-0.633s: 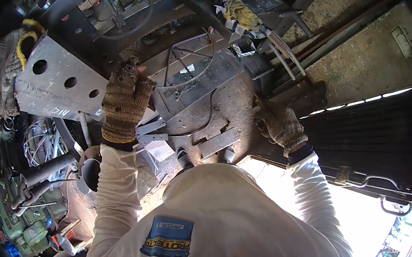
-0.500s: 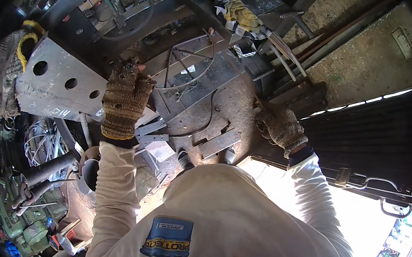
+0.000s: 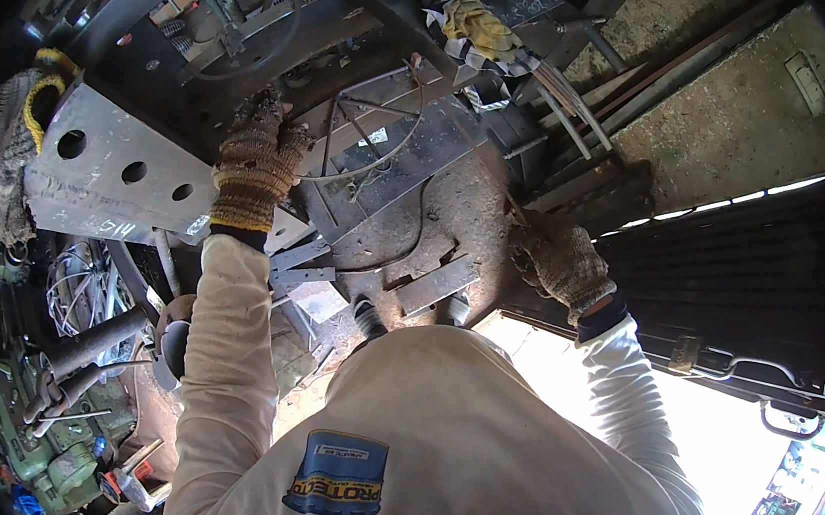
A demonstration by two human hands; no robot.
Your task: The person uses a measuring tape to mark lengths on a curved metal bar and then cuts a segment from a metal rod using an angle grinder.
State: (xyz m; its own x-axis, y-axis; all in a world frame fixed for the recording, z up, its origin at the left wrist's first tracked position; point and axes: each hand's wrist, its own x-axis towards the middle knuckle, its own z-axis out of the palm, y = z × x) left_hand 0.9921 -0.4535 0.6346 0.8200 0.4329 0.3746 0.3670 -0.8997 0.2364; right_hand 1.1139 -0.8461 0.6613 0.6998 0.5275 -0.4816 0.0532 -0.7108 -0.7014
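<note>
My left hand (image 3: 257,163), in a worn brown knit glove with a yellow cuff, reaches forward at the edge of a dark steel frame (image 3: 175,82). Its fingers point away from me and look extended, with the thumb off to the right; nothing shows in them. Beside it on the left lies a grey steel plate (image 3: 104,175) with a row of round holes. To its right is a curved thin rod frame (image 3: 372,168) with spokes. My right hand (image 3: 565,263), in a similar glove, hangs low at the right with curled fingers; what they hold is hidden in shadow.
Knit gloves (image 3: 11,155) hang over the plate's left end. Flat steel pieces (image 3: 440,283) lie on the floor by my feet. Another yellowish glove (image 3: 479,25) rests on the far frame near several rods (image 3: 574,109). A dark corrugated door (image 3: 764,264) stands right; green machinery (image 3: 42,430) stands lower left.
My left hand has moved slightly forward, its fingers stretching farther over the dark frame. The right hand stays almost in place. The view has shifted a little.
</note>
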